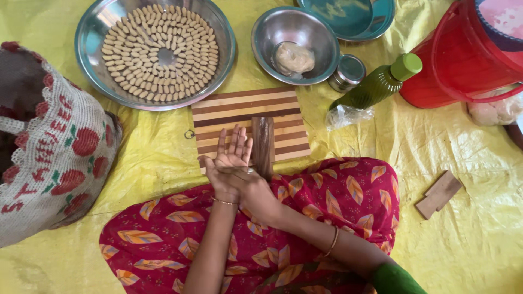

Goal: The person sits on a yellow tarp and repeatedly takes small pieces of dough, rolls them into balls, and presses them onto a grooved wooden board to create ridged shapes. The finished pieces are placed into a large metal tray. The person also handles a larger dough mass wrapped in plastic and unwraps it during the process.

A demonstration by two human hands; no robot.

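1. Pressing palm to palm, the left hand (233,154) and right hand (246,182) meet over the near edge of a striped wooden board (248,111); left fingers (235,140) are spread flat, and whether anything lies between the palms cannot be told.
2. A dark ridged wooden block (263,144) stands on the board, just beside the hands.
3. Behind the board sits a steel tray (90,32) filled with rings of small shaped dough pieces (160,51).
4. A steel bowl (272,32) holds a dough lump (294,58).

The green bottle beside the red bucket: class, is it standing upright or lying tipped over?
Tipped. The green bottle lies on its side on the yellow sheet, cap toward the red bucket.
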